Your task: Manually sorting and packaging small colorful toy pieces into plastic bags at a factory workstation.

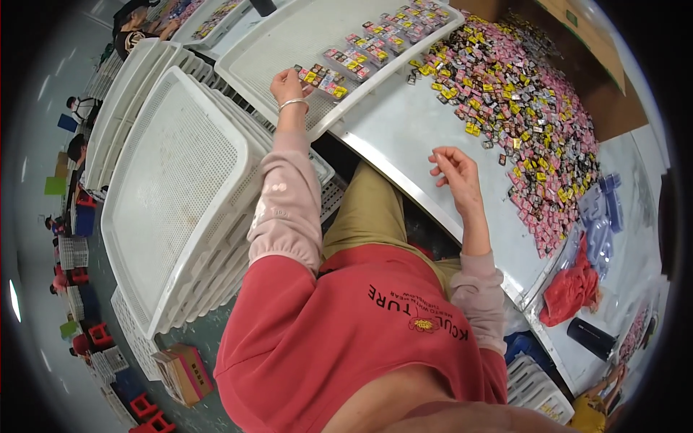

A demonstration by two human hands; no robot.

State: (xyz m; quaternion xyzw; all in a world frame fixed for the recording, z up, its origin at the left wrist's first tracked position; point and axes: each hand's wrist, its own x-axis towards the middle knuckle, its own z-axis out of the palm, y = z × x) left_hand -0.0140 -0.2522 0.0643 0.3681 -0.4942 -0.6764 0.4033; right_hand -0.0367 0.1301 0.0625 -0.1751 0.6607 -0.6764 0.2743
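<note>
**A:** Two hands out, both kinda busy. So where's the left hand (287, 86) at?

**B:** It's reaching up into the white perforated tray (289, 43), fingers curled down and resting on the near end of the row of small packets (368, 47) lined up in there. Fingertips are right on the yellow and pink ones at the row's end. Can't really tell if it's pinching one or just pressing on them. Bracelet (292, 105) on that wrist, pink sleeve behind it.

**A:** And the right hand (455, 169)?

**B:** Hovering over the bare grey tabletop (404, 130), fingers loosely bent, thumb and forefinger near each other. Looks like nothing in it, though something tiny could be hiding there.

**A:** Where's the big heap?

**B:** The loose pile of packets (520, 108) sits on the table just past the right hand, up and to its right, mostly pink with yellow and black mixed in. Hand's near the pile's edge, not touching it.

**A:** Anything else around?

**B:** A stack of empty white trays (173, 195) off to the left, plus a red cloth (570, 289) and a dark cylinder (592, 338) down the table's right end.
</note>
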